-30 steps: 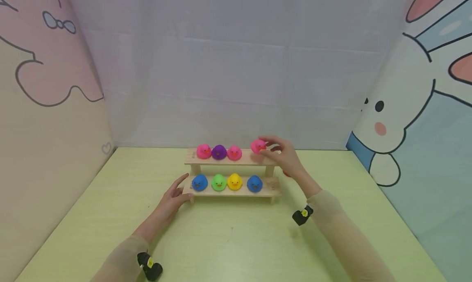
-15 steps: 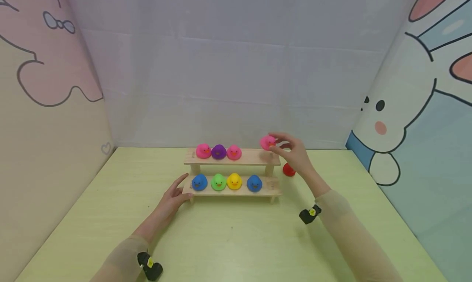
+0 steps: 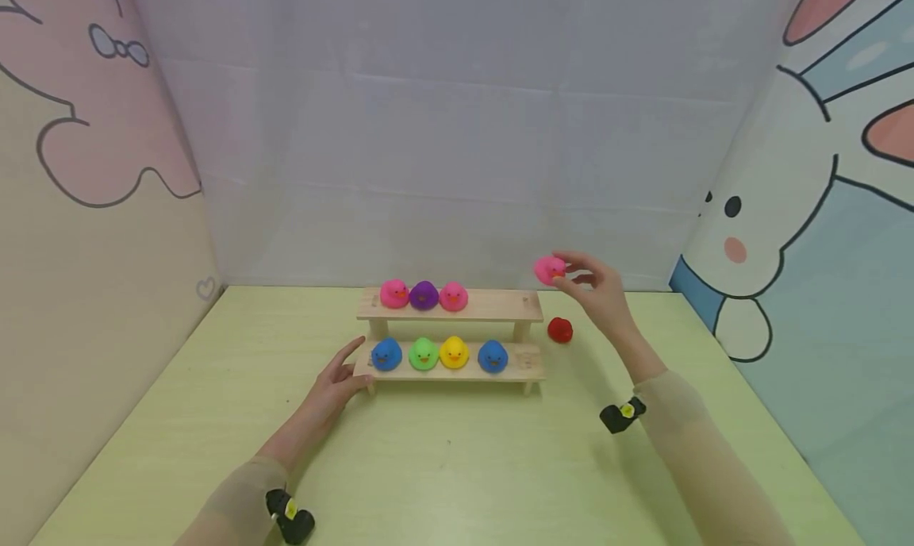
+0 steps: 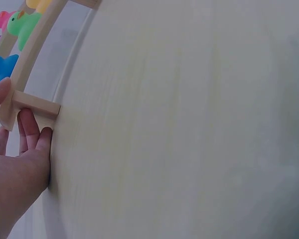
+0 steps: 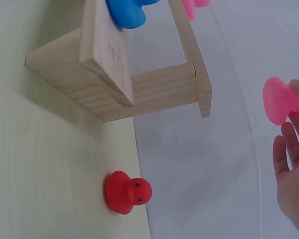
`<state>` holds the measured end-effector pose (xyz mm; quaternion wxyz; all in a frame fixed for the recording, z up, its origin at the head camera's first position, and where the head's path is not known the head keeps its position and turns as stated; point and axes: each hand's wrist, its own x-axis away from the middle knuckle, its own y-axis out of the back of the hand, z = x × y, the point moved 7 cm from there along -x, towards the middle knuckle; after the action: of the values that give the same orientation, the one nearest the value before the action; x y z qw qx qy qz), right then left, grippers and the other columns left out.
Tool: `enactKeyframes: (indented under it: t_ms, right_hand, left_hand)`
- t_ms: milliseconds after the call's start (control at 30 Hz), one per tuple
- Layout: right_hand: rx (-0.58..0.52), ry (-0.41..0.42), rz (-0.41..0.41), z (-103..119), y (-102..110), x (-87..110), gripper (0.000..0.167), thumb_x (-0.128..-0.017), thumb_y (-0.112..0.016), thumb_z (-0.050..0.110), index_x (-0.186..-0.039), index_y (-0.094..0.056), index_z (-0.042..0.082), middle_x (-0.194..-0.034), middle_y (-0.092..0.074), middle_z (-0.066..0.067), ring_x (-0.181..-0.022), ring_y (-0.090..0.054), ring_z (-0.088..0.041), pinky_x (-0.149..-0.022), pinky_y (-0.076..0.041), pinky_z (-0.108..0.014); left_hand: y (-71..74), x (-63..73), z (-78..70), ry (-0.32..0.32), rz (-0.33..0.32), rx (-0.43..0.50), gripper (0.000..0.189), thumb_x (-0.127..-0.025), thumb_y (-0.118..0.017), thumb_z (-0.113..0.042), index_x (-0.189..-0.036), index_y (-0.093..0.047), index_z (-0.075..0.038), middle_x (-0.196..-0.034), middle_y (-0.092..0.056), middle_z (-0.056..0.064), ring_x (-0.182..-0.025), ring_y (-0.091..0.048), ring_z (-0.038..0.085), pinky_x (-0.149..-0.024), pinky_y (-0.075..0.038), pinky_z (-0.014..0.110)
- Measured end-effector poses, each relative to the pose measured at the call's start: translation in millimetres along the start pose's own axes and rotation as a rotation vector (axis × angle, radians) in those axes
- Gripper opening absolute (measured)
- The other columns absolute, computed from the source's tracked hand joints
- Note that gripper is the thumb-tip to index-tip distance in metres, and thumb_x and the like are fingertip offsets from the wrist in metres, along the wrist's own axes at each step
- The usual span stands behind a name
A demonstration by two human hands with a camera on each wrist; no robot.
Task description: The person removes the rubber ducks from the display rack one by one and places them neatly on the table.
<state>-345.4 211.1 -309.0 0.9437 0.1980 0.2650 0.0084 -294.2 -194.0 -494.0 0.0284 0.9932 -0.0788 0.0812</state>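
My right hand (image 3: pixel 600 292) pinches a pink rubber duck (image 3: pixel 549 270) between thumb and fingers, in the air just past the right end of the upper shelf. In the right wrist view that duck (image 5: pixel 279 101) is well apart from the wooden two-tier stand (image 5: pixel 154 92). At the stand's left end, my left hand (image 3: pixel 341 379) holds the lower tier, its thumb on the board and its fingers by the leg, as the left wrist view shows. The upper tier (image 3: pixel 500 304) bears two pink ducks and a purple duck (image 3: pixel 424 295) on its left half.
On the lower tier sit a blue duck (image 3: pixel 386 355), a green duck (image 3: pixel 424 354), a yellow duck (image 3: pixel 454 352) and another blue duck (image 3: pixel 493 356). A red duck (image 3: pixel 560 330) rests on the table (image 3: pixel 450 467), right of the stand. Cloth walls enclose the table.
The right hand has lifted the pink duck from over the upper shelf, rightward and up past its end. The red duck has come into full sight. My left hand stays put.
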Motion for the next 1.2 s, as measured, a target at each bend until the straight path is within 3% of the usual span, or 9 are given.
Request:
enactKeyframes:
  t_ms: [333,533,633,833,1033,1200]
  right_hand:
    - [0.025,-0.017,-0.069,-16.6,23.8,2.2,0.039,-0.089,-0.07,0.004,-0.127,-0.063,-0.002,-0.117,-0.068,-0.002,-0.097,-0.059,-0.012,-0.082,-0.048,-0.013]
    - [0.123,-0.052,-0.103,-30.5,34.6,6.9,0.04,-0.091,-0.069,0.008,-0.13,-0.061,0.001,-0.124,-0.064,-0.014,-0.1,-0.057,-0.014,-0.08,-0.046,-0.01]
    - [0.153,-0.062,-0.116,-49.2,40.2,8.7,0.041,-0.092,-0.069,0.01,-0.132,-0.061,0.004,-0.126,-0.062,-0.019,-0.101,-0.057,-0.016,-0.08,-0.045,-0.009]
    - [0.242,-0.059,-0.142,-84.4,50.7,11.2,0.041,-0.091,-0.072,0.017,-0.131,-0.064,0.011,-0.126,-0.065,-0.017,-0.099,-0.059,-0.002,-0.08,-0.044,-0.012]
    - [0.309,-0.086,-0.132,-101.0,55.2,17.3,0.041,-0.091,-0.072,0.021,-0.13,-0.063,0.011,-0.127,-0.066,-0.014,-0.106,-0.061,-0.027,-0.08,-0.042,-0.017]
    - [0.373,-0.125,-0.106,-114.7,56.6,20.3,0.043,-0.092,-0.07,0.022,-0.133,-0.061,0.011,-0.13,-0.065,-0.014,-0.109,-0.061,-0.031,-0.082,-0.042,-0.023]
  left_hand:
    - [-0.4,-1.5,0.7,0.002,-0.006,0.006,0.076,-0.097,-0.061,-0.011,-0.159,-0.02,-0.028,-0.138,-0.049,0.02,-0.105,-0.059,0.004,-0.092,-0.046,0.015]
    - [-0.6,-0.5,-0.7,0.004,-0.011,-0.003,0.075,-0.097,-0.06,-0.011,-0.159,-0.02,-0.029,-0.137,-0.05,0.019,-0.105,-0.059,0.004,-0.092,-0.046,0.015]
    - [-0.5,0.2,-1.0,0.004,-0.016,-0.002,0.075,-0.097,-0.06,-0.011,-0.158,-0.021,-0.029,-0.136,-0.051,0.019,-0.105,-0.059,0.004,-0.091,-0.046,0.016]
    - [0.0,-0.5,-0.7,0.0,-0.023,-0.002,0.074,-0.097,-0.061,-0.012,-0.158,-0.022,-0.029,-0.132,-0.053,0.015,-0.105,-0.059,0.004,-0.091,-0.046,0.016]
    - [0.0,-1.6,0.8,0.0,-0.023,0.002,0.075,-0.097,-0.061,-0.011,-0.158,-0.023,-0.029,-0.13,-0.054,0.013,-0.104,-0.059,0.004,-0.091,-0.046,0.015]
    - [0.5,-1.6,0.5,-0.007,-0.015,0.001,0.075,-0.097,-0.061,-0.011,-0.158,-0.021,-0.029,-0.132,-0.054,0.014,-0.105,-0.059,0.004,-0.092,-0.046,0.016]
